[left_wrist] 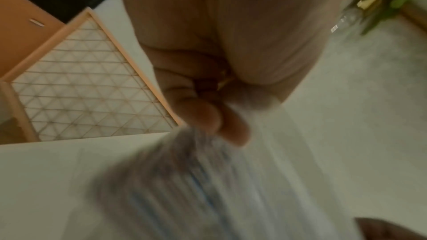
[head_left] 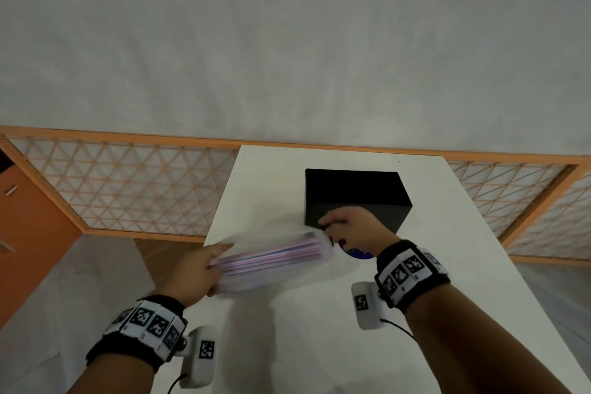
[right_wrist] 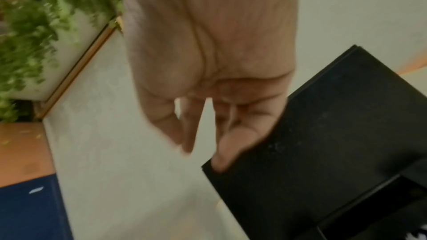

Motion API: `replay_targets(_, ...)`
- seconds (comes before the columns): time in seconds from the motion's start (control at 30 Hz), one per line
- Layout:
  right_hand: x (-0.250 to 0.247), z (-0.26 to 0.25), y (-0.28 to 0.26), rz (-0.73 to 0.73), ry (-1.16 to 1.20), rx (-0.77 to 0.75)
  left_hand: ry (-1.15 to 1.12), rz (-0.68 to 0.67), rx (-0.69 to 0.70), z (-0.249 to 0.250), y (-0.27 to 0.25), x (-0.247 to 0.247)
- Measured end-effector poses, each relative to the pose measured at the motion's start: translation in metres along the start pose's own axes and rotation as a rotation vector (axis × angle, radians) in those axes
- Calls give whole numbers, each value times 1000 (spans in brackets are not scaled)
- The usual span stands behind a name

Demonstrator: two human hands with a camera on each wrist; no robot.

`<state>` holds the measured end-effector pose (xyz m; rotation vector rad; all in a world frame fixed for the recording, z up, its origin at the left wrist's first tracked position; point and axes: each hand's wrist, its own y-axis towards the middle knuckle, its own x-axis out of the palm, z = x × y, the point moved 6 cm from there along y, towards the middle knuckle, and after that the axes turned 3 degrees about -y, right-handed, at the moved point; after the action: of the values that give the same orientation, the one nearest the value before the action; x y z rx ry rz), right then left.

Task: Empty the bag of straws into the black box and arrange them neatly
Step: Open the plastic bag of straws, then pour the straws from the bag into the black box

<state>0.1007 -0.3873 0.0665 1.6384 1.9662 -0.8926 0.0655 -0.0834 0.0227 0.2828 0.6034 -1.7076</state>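
- Our left hand [head_left: 195, 272] grips the near-left end of the bag of straws [head_left: 271, 257], fingers curled round the clear plastic; the bag is lifted off the white table [head_left: 319, 345] and angled toward the far right.
- Our right hand [head_left: 347, 224] is at the bag's far end, just in front of the black box [head_left: 355, 192]. The right wrist view shows its fingers hanging loosely apart with the thumb against the box's near edge; whether it pinches the bag's mouth we cannot tell.
- The pink and blue straws [head_left: 278, 254] all look to be inside the bag, so we judge the task barely begun: opening, tipping and tidying are all left.
- The box stands toward the far side of the table, to the right of the bag.
- A small dark round object [head_left: 356, 253] lies on the table under our right wrist.
- Behind the table runs an orange-framed lattice screen [head_left: 128, 189] below a pale wall; green foliage [right_wrist: 27, 43] shows in the right wrist view.
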Motion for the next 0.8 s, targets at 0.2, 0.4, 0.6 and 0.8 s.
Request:
replay_targets(0.2,-33,30,34,168,-343,77,-484,158,-36,-2,-6,-30)
replay_targets(0.4,-10,45,45,-1,-474,264,-672,263,157,46,-12,-54)
replay_targets(0.6,27,13,-25,17,-495,57,-733,268,314,96,2,-51)
replay_targets(0.8,5,5,-66,110,502,160,-657,193,483,139,6,-21)
